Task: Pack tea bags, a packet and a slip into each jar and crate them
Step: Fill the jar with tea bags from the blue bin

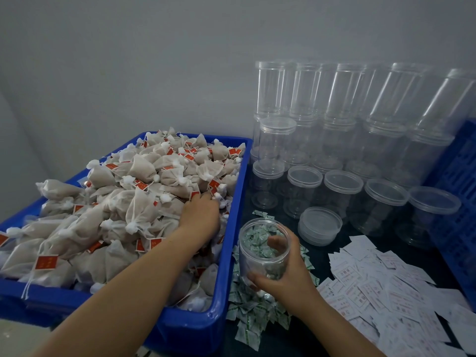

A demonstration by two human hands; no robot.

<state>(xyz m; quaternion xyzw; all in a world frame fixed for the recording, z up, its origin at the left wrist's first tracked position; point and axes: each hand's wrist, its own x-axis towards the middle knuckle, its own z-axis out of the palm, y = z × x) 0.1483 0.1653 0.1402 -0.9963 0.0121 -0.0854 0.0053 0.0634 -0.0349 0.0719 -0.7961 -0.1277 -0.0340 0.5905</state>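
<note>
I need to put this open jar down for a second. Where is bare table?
Bare dark table shows between the loose lid, the front row of lidded jars and the white slips. Green-and-white packets crowd the strip beside the blue tray, under the held jar.

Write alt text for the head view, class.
A person's left hand reaches into a blue bin of tea bags, while the right hand holds an open clear jar over green-and-white packets, beside paper slips and stacked lidded jars.
</note>
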